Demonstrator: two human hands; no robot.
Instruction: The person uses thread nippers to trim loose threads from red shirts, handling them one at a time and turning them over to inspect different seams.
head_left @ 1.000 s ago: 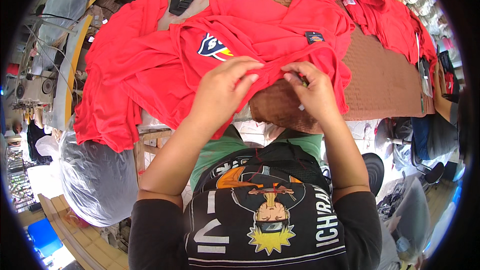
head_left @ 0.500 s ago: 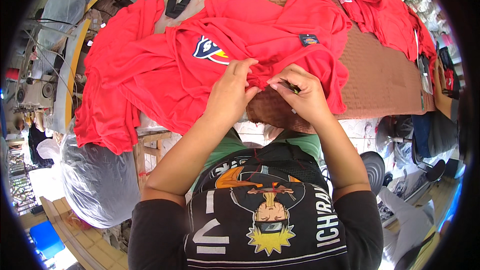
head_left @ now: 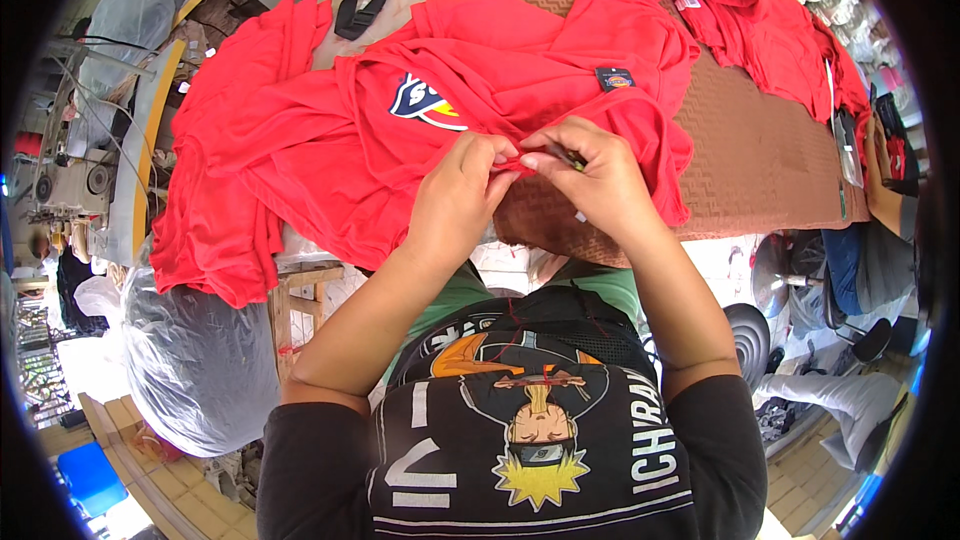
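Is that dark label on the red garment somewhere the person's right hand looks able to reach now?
Probably yes: the dark label lies uncovered on the red garment, just beyond the right hand, with only cloth between. That hand, though, seems busy pinching the garment beside the left hand.

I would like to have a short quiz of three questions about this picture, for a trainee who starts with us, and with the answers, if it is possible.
1. Choose one: what do the fingers of the left hand pinch?
a) a brown mat
b) a red garment
c) a black strap

2. True or false: a small dark object is in the right hand.

3. Complete: the large plastic bag is on the picture's ____ side.

Key: 1 b; 2 true; 3 left.
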